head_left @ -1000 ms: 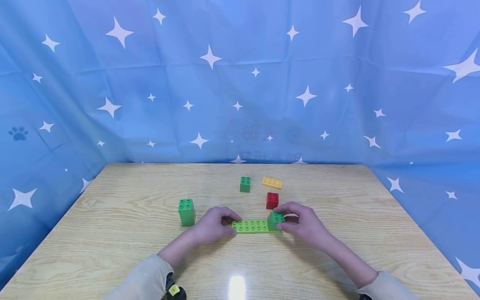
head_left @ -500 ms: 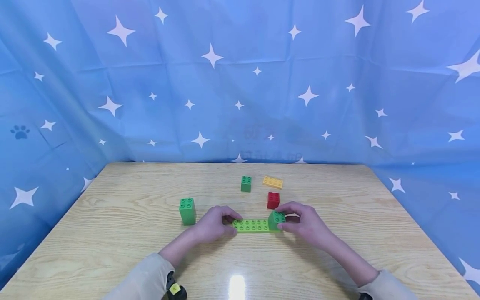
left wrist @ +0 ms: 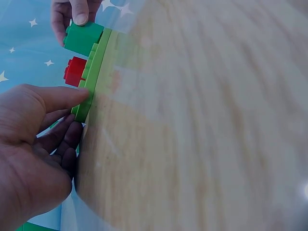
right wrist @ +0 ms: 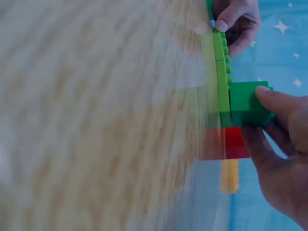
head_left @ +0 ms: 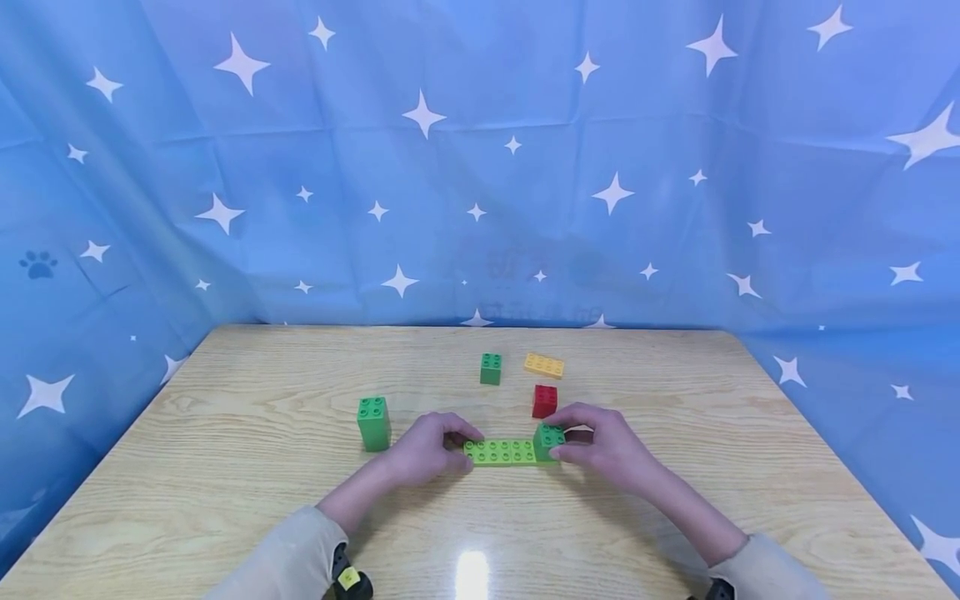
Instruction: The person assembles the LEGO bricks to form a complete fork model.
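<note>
A tall green block (head_left: pixel 373 427) flanks the left hand (head_left: pixel 427 450), which pinches the lime strip's (head_left: pixel 498 452) left end. Behind: small green brick (head_left: pixel 491 369), yellow brick (head_left: pixel 543 365), nearer red brick (head_left: pixel 544 401). The right hand (head_left: pixel 609 446) pinches a dark-green block (head_left: pixel 545 446) at the strip's right end; tabletop (head_left: pixel 750 467) extends rightward.

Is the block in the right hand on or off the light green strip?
On: in the right wrist view, the block meets the strip. Whether fully pressed, I can't tell.
</note>
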Motion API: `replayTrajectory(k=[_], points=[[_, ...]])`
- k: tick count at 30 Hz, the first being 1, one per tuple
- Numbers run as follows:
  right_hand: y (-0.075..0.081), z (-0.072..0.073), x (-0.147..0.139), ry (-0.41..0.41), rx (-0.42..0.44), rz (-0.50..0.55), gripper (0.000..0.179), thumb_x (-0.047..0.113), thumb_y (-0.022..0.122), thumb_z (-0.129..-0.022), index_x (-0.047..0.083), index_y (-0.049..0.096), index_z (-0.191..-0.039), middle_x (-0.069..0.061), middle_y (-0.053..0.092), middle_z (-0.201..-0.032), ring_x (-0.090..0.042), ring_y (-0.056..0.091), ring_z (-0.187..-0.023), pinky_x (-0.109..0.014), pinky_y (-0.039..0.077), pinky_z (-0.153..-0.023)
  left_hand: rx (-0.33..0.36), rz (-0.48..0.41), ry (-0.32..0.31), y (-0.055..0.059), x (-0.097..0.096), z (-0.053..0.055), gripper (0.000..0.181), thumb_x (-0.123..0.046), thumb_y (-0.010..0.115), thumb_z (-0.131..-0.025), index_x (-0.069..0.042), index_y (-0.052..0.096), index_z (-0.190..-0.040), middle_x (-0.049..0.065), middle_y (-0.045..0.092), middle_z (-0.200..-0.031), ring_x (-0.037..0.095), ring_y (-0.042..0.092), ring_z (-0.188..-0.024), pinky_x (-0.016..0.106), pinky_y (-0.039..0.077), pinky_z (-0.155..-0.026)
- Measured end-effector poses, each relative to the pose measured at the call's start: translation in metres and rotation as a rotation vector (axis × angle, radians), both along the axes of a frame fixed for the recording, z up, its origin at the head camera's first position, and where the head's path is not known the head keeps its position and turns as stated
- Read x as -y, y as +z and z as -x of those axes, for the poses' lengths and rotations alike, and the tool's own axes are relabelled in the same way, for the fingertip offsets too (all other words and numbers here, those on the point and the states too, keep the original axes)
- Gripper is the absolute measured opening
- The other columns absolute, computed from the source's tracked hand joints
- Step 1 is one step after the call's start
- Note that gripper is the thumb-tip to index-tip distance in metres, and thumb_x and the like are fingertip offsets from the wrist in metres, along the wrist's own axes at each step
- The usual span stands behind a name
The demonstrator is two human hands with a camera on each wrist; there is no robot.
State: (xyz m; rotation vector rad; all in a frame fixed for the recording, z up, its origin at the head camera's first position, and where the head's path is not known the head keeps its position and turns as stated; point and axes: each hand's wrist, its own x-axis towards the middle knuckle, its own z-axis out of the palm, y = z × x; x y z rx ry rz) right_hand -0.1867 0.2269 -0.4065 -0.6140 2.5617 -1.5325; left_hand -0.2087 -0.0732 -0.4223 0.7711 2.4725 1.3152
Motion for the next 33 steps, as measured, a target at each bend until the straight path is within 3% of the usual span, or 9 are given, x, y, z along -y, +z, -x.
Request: replayTrajectory(k=[12, 22, 33], points=[[0.002, 0.009, -0.003, -0.023, 0.035, -0.072, 0.035, -0.001, 0.083, -0.082, 0.001, 0.075, -0.116, -0.009, 0.069, -0.109, -0.027, 0.066, -0.100, -0.029, 0.059, -0.085, 0.008, 0.006, 0.001, -0.001, -0.001, 0.002, 0.032, 0.001, 0.077, -0.085, -0.005, 0.075, -0.117, 0.001, 0.069, -0.106, 0.015, 0.059, -0.094, 0.030, 0.051, -0.082], [0.009, 0.015, 0.000, 0.017, 0.007, -0.188, 0.036, 0.002, 0.086, -0.081, 0.004, 0.076, -0.116, -0.001, 0.068, -0.103, -0.021, 0.065, -0.098, -0.029, 0.059, -0.086, 0.003, 0.008, 0.002, -0.002, 0.000, 0.002, 0.033, 0.000, 0.078, -0.085, -0.005, 0.075, -0.117, 0.001, 0.069, -0.107, 0.016, 0.060, -0.095, 0.030, 0.051, -0.082], [0.013, 0.011, 0.001, 0.038, -0.061, -0.207, 0.034, 0.001, 0.086, -0.080, 0.001, 0.076, -0.113, -0.003, 0.068, -0.102, -0.020, 0.066, -0.096, -0.030, 0.059, -0.085, 0.007, -0.002, 0.009, -0.003, -0.001, 0.002, 0.033, 0.002, 0.078, -0.084, -0.005, 0.075, -0.115, 0.000, 0.068, -0.104, 0.015, 0.059, -0.092, 0.030, 0.051, -0.081]])
